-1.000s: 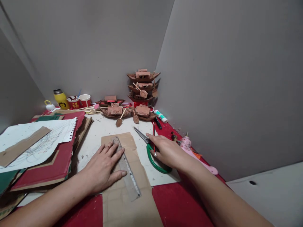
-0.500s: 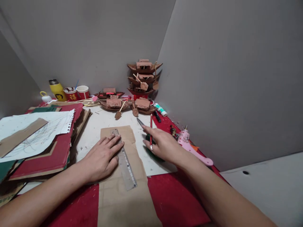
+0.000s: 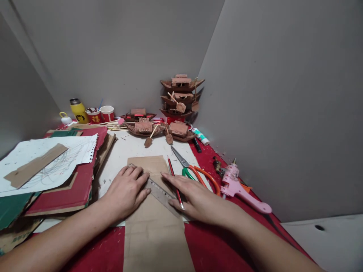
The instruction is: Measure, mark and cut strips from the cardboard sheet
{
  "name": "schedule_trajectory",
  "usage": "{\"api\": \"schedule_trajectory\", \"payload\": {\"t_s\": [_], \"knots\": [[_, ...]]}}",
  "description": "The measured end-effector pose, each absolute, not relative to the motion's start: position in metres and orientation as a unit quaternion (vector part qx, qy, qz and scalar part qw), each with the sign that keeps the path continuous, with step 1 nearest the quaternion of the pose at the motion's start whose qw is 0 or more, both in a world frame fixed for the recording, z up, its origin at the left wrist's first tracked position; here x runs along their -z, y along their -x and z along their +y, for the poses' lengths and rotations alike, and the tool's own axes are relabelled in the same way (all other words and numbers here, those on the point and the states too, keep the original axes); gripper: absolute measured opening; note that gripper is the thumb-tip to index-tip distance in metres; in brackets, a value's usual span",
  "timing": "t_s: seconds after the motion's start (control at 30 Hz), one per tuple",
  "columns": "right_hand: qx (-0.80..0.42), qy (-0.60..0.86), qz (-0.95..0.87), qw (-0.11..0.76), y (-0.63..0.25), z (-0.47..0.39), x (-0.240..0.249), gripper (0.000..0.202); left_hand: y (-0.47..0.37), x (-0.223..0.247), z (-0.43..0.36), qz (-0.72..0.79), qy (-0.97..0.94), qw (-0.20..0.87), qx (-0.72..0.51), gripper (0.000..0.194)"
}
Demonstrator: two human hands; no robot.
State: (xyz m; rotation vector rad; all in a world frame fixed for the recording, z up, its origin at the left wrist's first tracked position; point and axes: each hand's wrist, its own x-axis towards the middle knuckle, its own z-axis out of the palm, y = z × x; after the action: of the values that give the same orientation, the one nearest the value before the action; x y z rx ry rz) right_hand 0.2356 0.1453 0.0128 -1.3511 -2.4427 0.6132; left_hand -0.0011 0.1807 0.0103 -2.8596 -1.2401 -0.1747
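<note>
The left hand (image 3: pixel 127 192) lies flat, its grip open on nothing, apparently steadying the slanted ruler (image 3: pixel 161 193) on cardboard (image 3: pixel 155 241) running toward the tabletop's (image 3: pixel 211 243) near edge. The right hand (image 3: pixel 198 196), partly curled, has a pencil (image 3: pixel 171 168) tucked in its grip, seemingly freeing the thumb beside the ruler's lower end.

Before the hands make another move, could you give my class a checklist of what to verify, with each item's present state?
1. Ruler on the cardboard strip: ok, lying slantwise across it.
2. Left hand on the ruler: ok, fingers over its far end.
3. Red pencil in the right hand: ok.
4. Pencil tip at the ruler's edge: not ok, apart from it.
5. Scissors off the cardboard: ok, lying to its right.
6. Glue gun switched off: cannot tell.
</note>
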Motion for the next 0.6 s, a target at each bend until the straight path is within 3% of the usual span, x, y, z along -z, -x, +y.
{"api": "schedule_trajectory", "payload": {"t_s": [0.43,0.6], "knots": [[-0.250,0.456,-0.840,0.152,-0.234,0.133,-0.031,0.060,0.004,-0.005,0.186,-0.473,0.878,0.037,0.071,0.026],[-0.191,0.484,-0.831,0.197,-0.234,0.141,-0.013,0.057,0.008,0.009,0.187,-0.500,0.861,0.049,0.080,0.049]]}}
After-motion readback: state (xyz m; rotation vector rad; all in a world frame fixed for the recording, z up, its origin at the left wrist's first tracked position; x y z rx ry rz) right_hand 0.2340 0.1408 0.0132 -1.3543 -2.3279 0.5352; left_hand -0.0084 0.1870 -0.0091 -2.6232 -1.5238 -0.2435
